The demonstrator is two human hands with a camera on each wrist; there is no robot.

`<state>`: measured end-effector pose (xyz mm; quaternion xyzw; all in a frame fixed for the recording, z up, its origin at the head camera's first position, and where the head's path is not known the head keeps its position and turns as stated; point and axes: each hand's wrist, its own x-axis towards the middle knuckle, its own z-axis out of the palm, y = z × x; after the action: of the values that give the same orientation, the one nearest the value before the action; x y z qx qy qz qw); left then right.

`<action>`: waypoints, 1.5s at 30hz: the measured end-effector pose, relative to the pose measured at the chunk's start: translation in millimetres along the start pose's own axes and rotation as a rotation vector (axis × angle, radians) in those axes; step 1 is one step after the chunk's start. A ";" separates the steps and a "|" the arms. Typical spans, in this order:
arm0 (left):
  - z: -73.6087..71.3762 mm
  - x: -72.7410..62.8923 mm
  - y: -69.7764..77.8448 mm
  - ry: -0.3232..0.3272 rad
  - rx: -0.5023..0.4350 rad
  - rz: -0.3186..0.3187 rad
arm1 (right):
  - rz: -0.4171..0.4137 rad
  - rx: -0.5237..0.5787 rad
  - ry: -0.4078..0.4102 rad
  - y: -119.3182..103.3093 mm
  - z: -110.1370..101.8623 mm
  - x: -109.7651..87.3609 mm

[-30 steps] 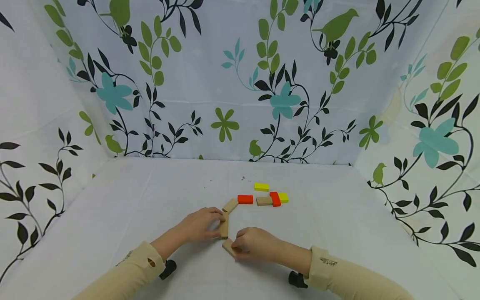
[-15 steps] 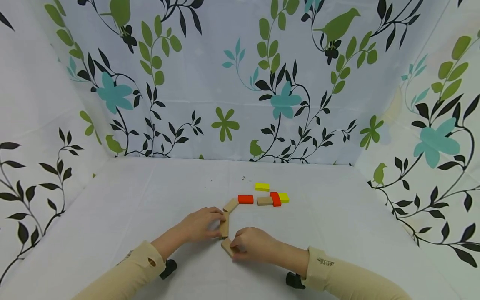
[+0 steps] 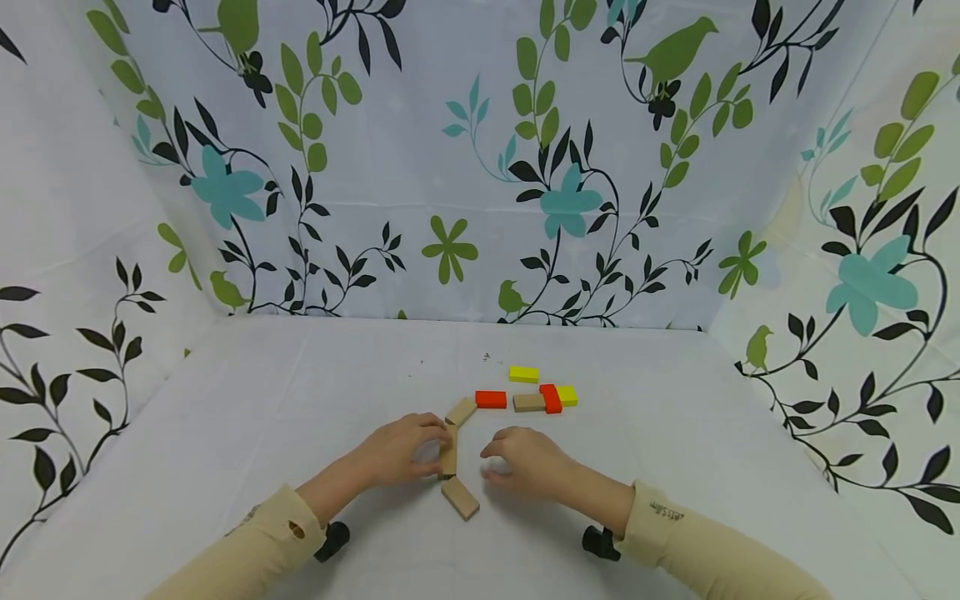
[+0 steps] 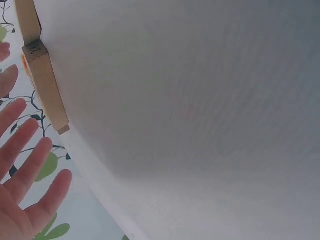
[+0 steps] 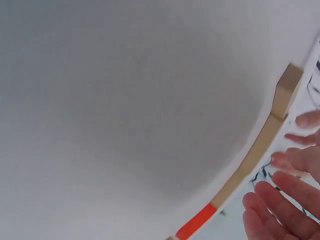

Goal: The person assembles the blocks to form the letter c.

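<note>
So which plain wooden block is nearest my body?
The slanted wooden block, lowest in the head view and uncovered. The other three wooden blocks lie farther off, one partly hidden by your left hand.

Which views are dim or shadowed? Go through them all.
Head view: bright, with soft shadows under the left hand and right hand. Left wrist view: dim, the white surface darkening toward the upper right. Right wrist view: dim too, greyer toward the upper left.
</note>
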<state>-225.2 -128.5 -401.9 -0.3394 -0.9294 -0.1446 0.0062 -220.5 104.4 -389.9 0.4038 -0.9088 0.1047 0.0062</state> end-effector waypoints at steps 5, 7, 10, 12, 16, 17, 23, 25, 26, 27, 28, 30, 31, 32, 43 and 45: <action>-1.7 -3.4 4.6 0.012 0.004 0.017 | 0.033 -0.006 0.055 17.5 -4.7 1.3; -2.1 -5.4 7.8 0.009 0.013 0.037 | 0.054 -0.014 0.072 25.0 -6.3 2.2; -2.0 -8.3 13.6 0.003 0.018 0.100 | 0.100 -0.016 0.074 37.7 -8.2 4.6; -2.0 -10.1 18.5 0.000 0.012 0.154 | 0.136 -0.014 0.061 46.4 -9.9 6.6; -1.5 -13.7 28.9 0.009 0.022 0.249 | 0.162 -0.014 0.067 63.9 -11.9 10.1; -1.6 -14.7 31.2 0.007 0.028 0.260 | 0.170 -0.015 0.068 67.5 -12.2 10.8; -2.7 -22.0 41.3 -0.037 0.045 0.260 | 0.187 0.002 0.030 85.1 -9.5 14.7; -2.3 -25.0 43.9 -0.047 0.053 0.262 | 0.185 0.007 -0.003 88.1 -8.1 15.3; -2.3 -26.6 45.2 -0.050 0.059 0.267 | 0.190 0.007 -0.022 89.1 -7.5 15.5; -2.2 -27.9 46.2 -0.053 0.069 0.274 | 0.197 0.008 -0.040 89.6 -7.0 15.6; -1.7 -29.0 46.8 -0.053 0.077 0.284 | 0.202 0.002 -0.054 89.9 -6.6 15.4; -0.4 -30.7 47.3 -0.052 0.093 0.303 | 0.218 -0.008 -0.073 89.2 -6.6 14.6; 0.5 -31.1 47.1 -0.049 0.103 0.316 | 0.222 -0.019 -0.079 88.6 -6.6 14.1; 1.4 -31.4 46.7 -0.050 0.111 0.323 | 0.225 -0.025 -0.081 87.9 -6.4 13.6; 5.6 -36.3 46.4 -0.091 0.181 0.283 | 0.211 -0.036 -0.076 76.3 -4.1 4.9; 6.6 -37.4 45.9 -0.084 0.191 0.285 | 0.194 -0.035 -0.067 74.5 -3.4 3.5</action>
<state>-166.7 -116.9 -400.2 -0.4713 -0.8809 -0.0390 0.0200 -277.8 151.1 -400.0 0.3172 -0.9450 0.0754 -0.0271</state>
